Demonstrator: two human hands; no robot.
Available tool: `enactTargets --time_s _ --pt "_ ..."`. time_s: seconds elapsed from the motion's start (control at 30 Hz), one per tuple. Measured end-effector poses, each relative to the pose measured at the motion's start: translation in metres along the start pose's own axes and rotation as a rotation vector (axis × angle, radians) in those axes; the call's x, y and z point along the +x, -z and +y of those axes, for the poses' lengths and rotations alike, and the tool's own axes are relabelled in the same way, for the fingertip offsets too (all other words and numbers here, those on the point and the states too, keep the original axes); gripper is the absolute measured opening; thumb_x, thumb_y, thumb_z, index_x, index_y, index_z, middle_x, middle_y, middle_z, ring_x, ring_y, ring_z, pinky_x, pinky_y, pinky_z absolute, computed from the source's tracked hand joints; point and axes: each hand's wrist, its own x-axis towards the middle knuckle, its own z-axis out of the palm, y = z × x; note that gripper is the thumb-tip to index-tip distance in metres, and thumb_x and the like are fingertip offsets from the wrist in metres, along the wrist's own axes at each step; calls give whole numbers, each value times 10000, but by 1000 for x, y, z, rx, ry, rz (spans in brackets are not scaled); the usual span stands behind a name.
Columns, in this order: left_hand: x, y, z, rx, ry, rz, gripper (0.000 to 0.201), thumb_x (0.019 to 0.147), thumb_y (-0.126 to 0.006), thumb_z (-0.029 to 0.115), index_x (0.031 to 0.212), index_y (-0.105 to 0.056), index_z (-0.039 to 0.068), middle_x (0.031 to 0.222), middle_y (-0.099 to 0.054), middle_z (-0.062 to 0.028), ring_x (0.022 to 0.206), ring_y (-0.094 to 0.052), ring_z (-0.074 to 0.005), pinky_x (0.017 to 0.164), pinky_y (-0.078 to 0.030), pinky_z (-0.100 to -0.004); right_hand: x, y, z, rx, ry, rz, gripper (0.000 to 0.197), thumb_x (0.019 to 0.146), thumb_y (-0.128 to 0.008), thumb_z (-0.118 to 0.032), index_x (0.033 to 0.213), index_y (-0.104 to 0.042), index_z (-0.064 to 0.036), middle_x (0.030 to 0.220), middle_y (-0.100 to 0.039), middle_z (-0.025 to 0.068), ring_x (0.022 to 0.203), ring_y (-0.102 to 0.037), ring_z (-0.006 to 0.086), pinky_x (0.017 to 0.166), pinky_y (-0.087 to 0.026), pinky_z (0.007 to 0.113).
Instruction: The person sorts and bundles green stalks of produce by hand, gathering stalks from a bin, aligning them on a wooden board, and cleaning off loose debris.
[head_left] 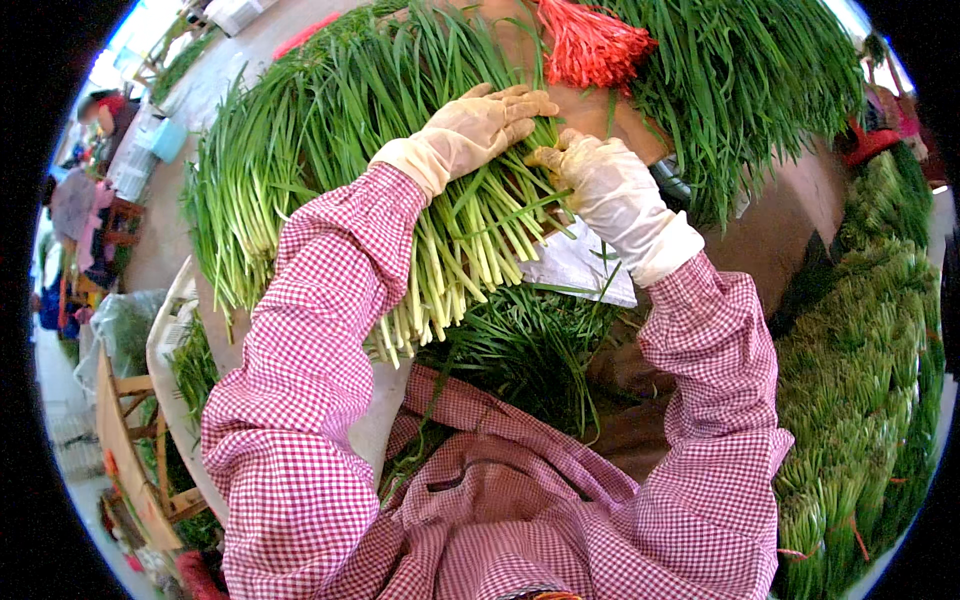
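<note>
A wide heap of garlic chives (330,120), green leaves away from me and pale stem ends toward me, covers the left and middle of the table. My left hand (475,130), in a cream glove, lies across the heap with its fingers stretched out to the right, holding nothing. At the heap's right edge is my right hand (605,185), gloved too, with its fingers curled and pinched together beside the chive leaves. What its fingertips hold, if anything, is hidden. A bunch of red ties (595,45) lies just beyond both hands.
More chives (745,80) are piled at the far right of the table (635,130). A white sheet (575,262) sits below my right hand. Loose leaves (530,345) lie near my lap. Tied bundles (850,370) stack along the right; a wooden frame (140,450) stands at left.
</note>
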Motion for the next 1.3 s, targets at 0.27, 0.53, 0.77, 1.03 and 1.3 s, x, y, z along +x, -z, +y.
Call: enactTargets --time_s 0.27,0.53,0.77,1.03,1.3 --pt "-2 -2 -3 -1 -42 40 399 939 -330 359 1286 -411 178 1334 -416 -69 1266 -343 -250 1036 -248 -412 16 3 14 -34 202 -41 148 781 -528 -258 842 -590 -138 852 -600 63 774 -598 255 632 -467 361" --pt "-7 -5 -3 19 -12 68 374 941 -340 321 1277 -418 179 1331 -420 -73 1261 -350 -257 1034 -259 -396 -59 44 -25 858 60 -285 173 805 -598 -203 922 -619 -78 907 -630 69 814 -617 205 696 -498 332" --pt "2 -6 -6 3 -43 72 360 936 -364 298 1276 -415 193 1324 -430 -53 1260 -352 -240 1041 -247 -396 -177 -16 -132 710 131 -1290 369 882 -459 -387 1063 -574 -87 854 -637 144 746 -619 296 676 -506 406" --pt "-15 42 99 -393 -281 183 373 882 -478 290 1210 -476 114 1225 -505 -86 1146 -471 -247 987 -327 -434 -180 33 -88 1436 -78 -706 287 788 -656 -227 973 -635 -9 872 -645 127 765 -624 222 658 -485 299" --pt "-107 12 235 -1029 -193 -249 494 836 -553 358 1231 -470 73 1067 -581 -137 1026 -545 -296 961 -355 -424 -184 113 -82 1349 -336 -595 250 763 -690 -197 925 -638 -14 805 -637 113 714 -612 212 630 -471 303"
